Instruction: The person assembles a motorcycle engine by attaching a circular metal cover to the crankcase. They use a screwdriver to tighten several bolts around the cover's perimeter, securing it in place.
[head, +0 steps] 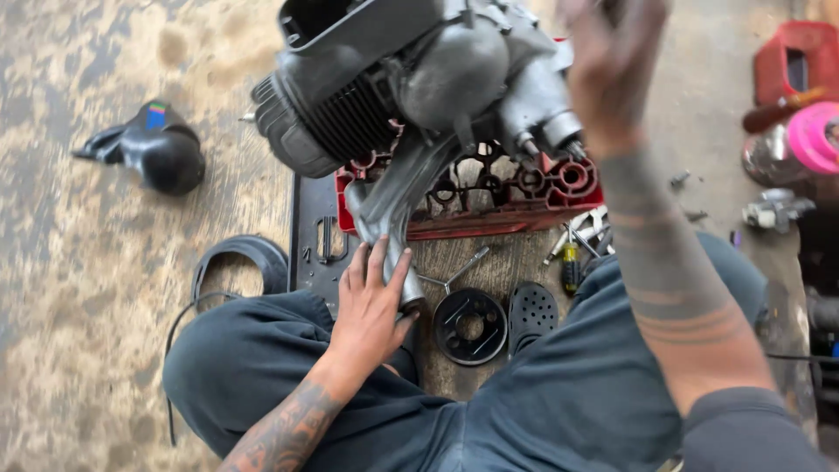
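Here left hand point(369, 308) wrapped round engine point(411, 87) lower arm; right hand point(612, 61) raised beside engine, grip unclear.

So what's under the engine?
A red crate props the engine; the left hand grips its lower arm. The crate's middle and the floor below are covered.

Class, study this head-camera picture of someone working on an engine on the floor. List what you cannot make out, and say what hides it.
- Right hand: blurred and cut by the top edge; whether it grips anything cannot be told.
- Engine: its top is cut by the frame edge.
- Red crate: mostly hidden under the engine.
- Silver arm of the engine: its lower end is covered by the left hand.
- Pink object: cut by the right edge.
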